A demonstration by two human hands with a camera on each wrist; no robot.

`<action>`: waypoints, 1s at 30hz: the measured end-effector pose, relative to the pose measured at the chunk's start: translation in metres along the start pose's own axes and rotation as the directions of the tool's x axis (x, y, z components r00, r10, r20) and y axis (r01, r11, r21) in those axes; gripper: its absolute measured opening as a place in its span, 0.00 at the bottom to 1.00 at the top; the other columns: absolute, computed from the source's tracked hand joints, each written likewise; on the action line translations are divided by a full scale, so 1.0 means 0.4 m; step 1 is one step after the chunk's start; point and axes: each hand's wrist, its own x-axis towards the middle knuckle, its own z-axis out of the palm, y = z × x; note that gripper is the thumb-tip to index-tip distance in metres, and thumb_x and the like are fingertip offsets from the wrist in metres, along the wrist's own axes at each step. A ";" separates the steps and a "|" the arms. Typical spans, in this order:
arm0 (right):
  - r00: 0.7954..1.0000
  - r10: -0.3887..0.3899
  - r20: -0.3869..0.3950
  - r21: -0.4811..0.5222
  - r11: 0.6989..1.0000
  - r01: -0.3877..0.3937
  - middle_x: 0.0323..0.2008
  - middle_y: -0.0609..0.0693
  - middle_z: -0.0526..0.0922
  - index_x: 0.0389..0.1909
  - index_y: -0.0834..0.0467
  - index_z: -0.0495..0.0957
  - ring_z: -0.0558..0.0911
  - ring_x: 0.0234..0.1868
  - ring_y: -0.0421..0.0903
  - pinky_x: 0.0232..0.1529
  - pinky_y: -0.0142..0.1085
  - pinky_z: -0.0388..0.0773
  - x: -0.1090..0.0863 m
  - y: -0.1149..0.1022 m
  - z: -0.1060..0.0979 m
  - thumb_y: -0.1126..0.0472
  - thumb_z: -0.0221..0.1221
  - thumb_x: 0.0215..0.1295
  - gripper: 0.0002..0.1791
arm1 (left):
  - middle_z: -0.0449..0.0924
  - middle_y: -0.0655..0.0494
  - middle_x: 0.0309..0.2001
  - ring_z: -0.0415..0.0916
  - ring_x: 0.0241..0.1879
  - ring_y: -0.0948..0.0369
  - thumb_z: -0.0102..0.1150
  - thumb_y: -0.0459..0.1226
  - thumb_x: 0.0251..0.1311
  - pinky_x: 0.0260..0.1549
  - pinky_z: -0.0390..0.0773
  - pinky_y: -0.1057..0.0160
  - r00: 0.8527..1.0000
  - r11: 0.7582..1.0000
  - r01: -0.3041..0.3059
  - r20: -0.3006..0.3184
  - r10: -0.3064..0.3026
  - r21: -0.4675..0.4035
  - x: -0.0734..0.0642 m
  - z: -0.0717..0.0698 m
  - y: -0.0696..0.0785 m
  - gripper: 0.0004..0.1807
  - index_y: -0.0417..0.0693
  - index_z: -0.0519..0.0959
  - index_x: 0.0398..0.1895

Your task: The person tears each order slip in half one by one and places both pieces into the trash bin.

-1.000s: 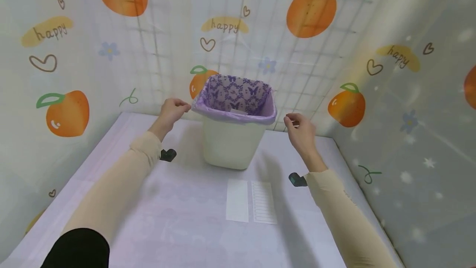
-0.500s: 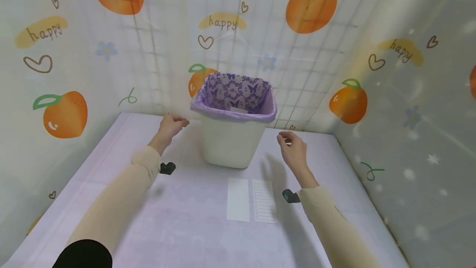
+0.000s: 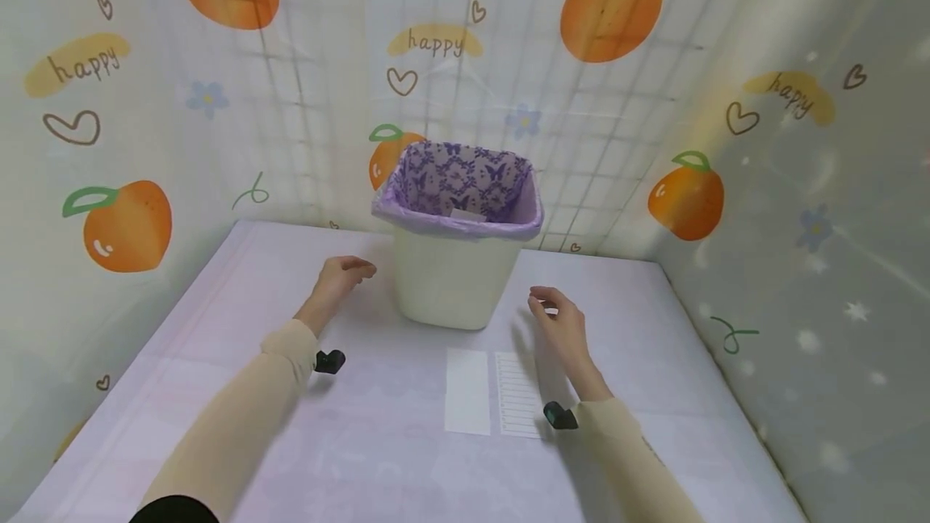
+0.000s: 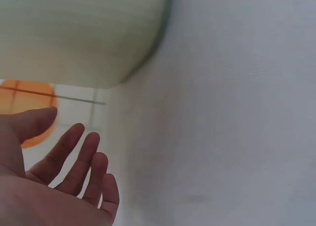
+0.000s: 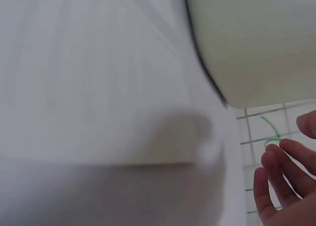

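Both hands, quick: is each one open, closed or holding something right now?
Left hand: open, holding nothing, beside the bin.
Right hand: open, fingers loosely curled, holding nothing.

White piece (image 3: 467, 215) partly hidden in bin (image 3: 450, 281), lined paper (image 3: 518, 394) too small to read, right hand (image 3: 565, 329) cut in right wrist view

Pale bin (image 3: 454, 281), upright on table (image 3: 385, 442), lined with purple butterfly-print bag (image 3: 465, 182).

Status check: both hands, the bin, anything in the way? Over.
Left hand, right hand: holding nothing, apart from bin. Bin upright, purple liner fitted. Two paper slips flat in front; nothing seen blocking.
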 end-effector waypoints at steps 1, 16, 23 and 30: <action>1.000 0.002 0.005 0.006 1.000 -0.002 0.58 0.58 0.86 0.61 0.62 0.81 0.84 0.57 0.57 0.60 0.51 0.80 -0.004 0.004 0.007 0.58 0.58 0.79 0.17 | 0.82 0.37 0.62 0.74 0.66 0.41 0.60 0.42 0.74 0.70 0.70 0.44 1.000 1.000 0.003 0.000 -0.003 0.004 -0.001 0.001 -0.011 0.22 0.35 0.80 0.62; 0.993 0.070 0.093 0.148 0.986 -0.083 0.63 0.54 0.83 0.68 0.55 0.76 0.80 0.63 0.55 0.69 0.52 0.72 -0.065 0.084 0.052 0.56 0.58 0.80 0.20 | 0.86 0.48 0.58 0.76 0.65 0.52 0.64 0.46 0.73 0.68 0.71 0.47 0.987 0.988 -0.116 -0.120 0.104 -0.099 -0.043 0.027 -0.132 0.17 0.45 0.87 0.54; 0.996 0.038 0.076 0.082 0.996 -0.044 0.59 0.53 0.85 0.65 0.55 0.79 0.83 0.59 0.54 0.65 0.52 0.75 -0.075 0.086 0.058 0.52 0.61 0.78 0.20 | 0.89 0.48 0.51 0.78 0.59 0.55 0.65 0.46 0.73 0.63 0.72 0.53 0.978 0.978 -0.147 -0.167 0.123 -0.145 -0.060 0.031 -0.144 0.15 0.44 0.88 0.49; 0.998 0.032 0.059 0.042 0.999 -0.035 0.59 0.54 0.85 0.64 0.54 0.81 0.83 0.60 0.54 0.66 0.52 0.74 -0.085 0.084 0.053 0.50 0.64 0.75 0.22 | 0.90 0.50 0.46 0.81 0.49 0.56 0.64 0.42 0.73 0.50 0.77 0.61 0.971 0.982 -0.189 -0.151 0.183 -0.024 -0.067 0.041 -0.142 0.11 0.45 0.89 0.45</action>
